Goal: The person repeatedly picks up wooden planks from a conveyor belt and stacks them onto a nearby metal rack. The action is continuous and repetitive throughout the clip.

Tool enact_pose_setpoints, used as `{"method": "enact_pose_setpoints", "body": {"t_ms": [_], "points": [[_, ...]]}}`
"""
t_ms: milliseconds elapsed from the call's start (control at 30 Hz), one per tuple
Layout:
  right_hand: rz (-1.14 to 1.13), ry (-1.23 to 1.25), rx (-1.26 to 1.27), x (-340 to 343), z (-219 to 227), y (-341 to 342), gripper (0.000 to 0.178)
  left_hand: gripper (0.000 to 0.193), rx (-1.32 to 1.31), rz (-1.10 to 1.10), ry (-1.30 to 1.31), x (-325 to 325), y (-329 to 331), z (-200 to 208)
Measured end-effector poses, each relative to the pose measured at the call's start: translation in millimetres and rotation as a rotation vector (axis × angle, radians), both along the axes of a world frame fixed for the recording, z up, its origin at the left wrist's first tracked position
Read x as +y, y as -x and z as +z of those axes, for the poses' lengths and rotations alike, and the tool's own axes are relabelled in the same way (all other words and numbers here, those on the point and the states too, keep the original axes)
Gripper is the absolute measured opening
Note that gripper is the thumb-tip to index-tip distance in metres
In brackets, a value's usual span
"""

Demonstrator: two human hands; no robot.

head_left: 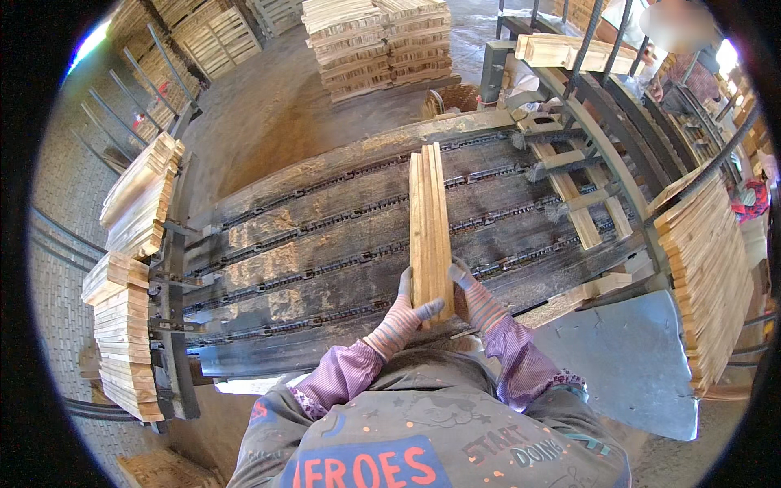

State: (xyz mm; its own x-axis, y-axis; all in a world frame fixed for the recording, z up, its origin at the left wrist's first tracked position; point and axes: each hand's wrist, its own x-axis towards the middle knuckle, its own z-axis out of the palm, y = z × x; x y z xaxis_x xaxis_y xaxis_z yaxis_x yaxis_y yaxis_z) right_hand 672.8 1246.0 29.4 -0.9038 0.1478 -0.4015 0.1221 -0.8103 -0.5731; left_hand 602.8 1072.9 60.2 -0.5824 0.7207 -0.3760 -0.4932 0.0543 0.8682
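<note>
A bundle of pale wooden slats (429,215) lies lengthwise across the dark chain conveyor table (309,244), pointing away from me. My left hand (407,313), in a striped knit glove, grips the near end of the bundle from the left with the thumb over the top. On the bundle's right side my right hand (473,297), gloved the same way, presses against the near end. Both purple sleeves come up from the lower edge.
Stacks of slats (134,244) stand on a rack at the left and another leaning stack (704,276) at the right. Loose wooden pieces (582,207) ride the conveyor's right end. Pallets of boards (378,41) sit beyond; a person (683,57) works at the far right.
</note>
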Motion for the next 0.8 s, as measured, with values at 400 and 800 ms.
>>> {"method": "enact_pose_setpoints", "body": {"t_ms": [400,800], "points": [[0.141,0.26,0.01,-29.8,5.9,22.8,0.062,0.094,-0.386,-0.068,-0.314,-44.5,-6.6,29.7],[0.456,-1.866,-0.846,-85.4,40.1,39.6,0.119,0.093,-0.269,-0.189,0.211,-130.0,-2.5,-21.2]]}}
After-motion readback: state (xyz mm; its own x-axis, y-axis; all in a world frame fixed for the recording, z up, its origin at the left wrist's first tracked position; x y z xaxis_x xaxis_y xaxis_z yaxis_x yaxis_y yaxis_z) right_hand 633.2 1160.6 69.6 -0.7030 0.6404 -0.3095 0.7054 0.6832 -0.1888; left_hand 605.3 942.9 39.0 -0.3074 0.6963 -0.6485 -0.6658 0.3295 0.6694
